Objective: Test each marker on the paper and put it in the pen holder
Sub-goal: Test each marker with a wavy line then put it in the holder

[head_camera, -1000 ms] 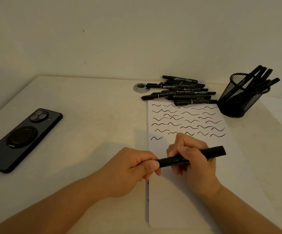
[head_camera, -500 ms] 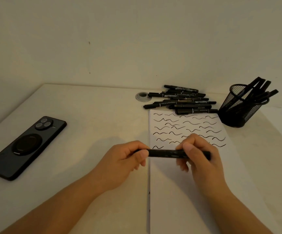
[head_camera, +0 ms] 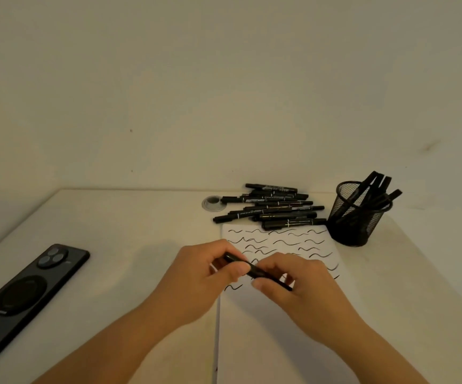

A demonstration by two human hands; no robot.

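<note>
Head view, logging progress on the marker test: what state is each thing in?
Black marker in hand: gripped by left hand and right hand above the paper.
White paper sheet: flat, rows of squiggles.
Black mesh pen holder: upright, holding markers.
Loose black marker pile: lying flat.
Black smartphone: face down.

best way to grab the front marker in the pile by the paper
Judging from its pose, pinch the front marker mid-barrel from above, fingers front and back. It lies flat, lengthwise left to right, at the paper's top edge; its near side is open, while other markers crowd behind it.
</note>
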